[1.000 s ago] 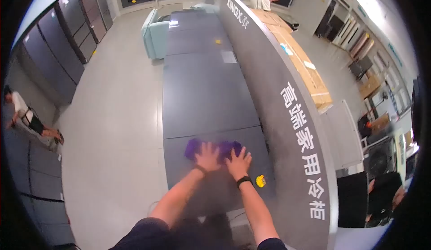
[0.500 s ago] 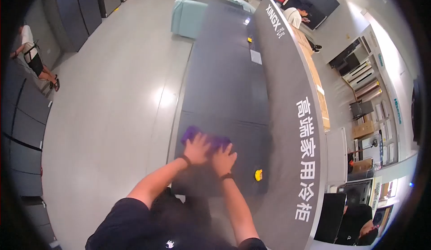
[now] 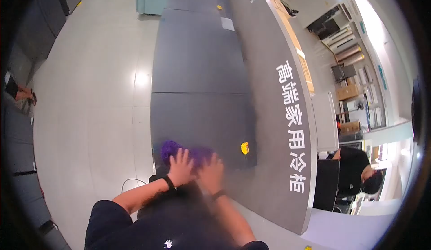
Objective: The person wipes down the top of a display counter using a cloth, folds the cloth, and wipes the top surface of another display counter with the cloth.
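A purple plush cloth (image 3: pixel 170 150) lies bunched at the near end of a row of dark grey flat tops (image 3: pixel 197 119), probably chest freezers. My left hand (image 3: pixel 182 167) rests flat on the cloth with its fingers spread, a dark band on its wrist. Close on its right, my right hand (image 3: pixel 211 173) also presses on the cloth, fingers apart and somewhat blurred. Part of the cloth is hidden beneath both hands. A small yellow tag (image 3: pixel 244 148) sits on the same top, to the right of my right hand.
Along the right side runs a tall grey panel (image 3: pixel 274 128) with white lettering. Farther up the row lie a white paper (image 3: pixel 227 23) and another yellow tag (image 3: pixel 219 8). A person in black (image 3: pixel 352 169) is beyond the panel. Dark cabinets (image 3: pixel 20 146) line the left.
My view has shifted, so the row and panel sit further left and higher. Both hands have come closer to my body with the cloth, at the near edge of the top.
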`<control>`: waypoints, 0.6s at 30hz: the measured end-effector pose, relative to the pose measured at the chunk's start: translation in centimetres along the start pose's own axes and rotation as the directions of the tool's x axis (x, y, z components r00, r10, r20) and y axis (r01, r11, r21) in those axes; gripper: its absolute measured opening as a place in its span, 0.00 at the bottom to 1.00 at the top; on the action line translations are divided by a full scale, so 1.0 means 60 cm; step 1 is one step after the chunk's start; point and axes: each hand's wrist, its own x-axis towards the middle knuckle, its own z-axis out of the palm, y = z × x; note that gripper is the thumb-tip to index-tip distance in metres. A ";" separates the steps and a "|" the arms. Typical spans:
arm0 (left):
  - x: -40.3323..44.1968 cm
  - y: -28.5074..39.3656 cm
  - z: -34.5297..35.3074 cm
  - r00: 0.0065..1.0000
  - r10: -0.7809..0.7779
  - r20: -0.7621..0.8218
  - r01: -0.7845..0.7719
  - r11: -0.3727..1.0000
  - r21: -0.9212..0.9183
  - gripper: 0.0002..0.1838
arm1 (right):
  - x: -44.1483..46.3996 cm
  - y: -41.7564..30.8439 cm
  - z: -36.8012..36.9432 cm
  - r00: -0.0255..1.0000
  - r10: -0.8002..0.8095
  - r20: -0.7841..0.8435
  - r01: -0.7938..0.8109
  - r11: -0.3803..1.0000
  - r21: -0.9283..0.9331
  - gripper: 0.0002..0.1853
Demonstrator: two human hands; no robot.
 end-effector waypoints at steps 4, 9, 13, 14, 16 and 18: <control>0.072 0.062 0.010 0.994 0.061 -0.096 -0.065 0.997 -0.039 0.41 | 0.009 0.084 -0.001 0.998 0.055 -0.024 -0.055 0.998 -0.011 0.33; 0.104 0.007 -0.041 0.981 -0.117 -0.155 0.118 0.993 -0.006 0.33 | 0.125 0.069 -0.047 0.999 0.029 -0.027 -0.029 1.000 0.005 0.32; 0.124 -0.074 -0.102 0.896 -0.373 -0.241 0.394 0.918 0.046 0.33 | 0.240 0.003 -0.065 0.990 -0.092 -0.110 0.101 0.992 0.074 0.33; 0.136 -0.091 -0.110 0.858 -0.426 -0.288 0.458 0.888 0.052 0.32 | 0.269 -0.008 -0.071 0.982 -0.113 -0.148 0.128 0.988 0.091 0.33; 0.164 -0.094 -0.125 0.808 -0.498 -0.314 0.551 0.828 0.103 0.32 | 0.299 -0.010 -0.082 0.977 -0.114 -0.180 0.143 0.976 0.161 0.34; 0.194 -0.088 -0.124 0.785 -0.532 -0.318 0.600 0.781 0.173 0.33 | 0.310 0.003 -0.084 0.972 -0.091 -0.214 0.142 0.961 0.235 0.36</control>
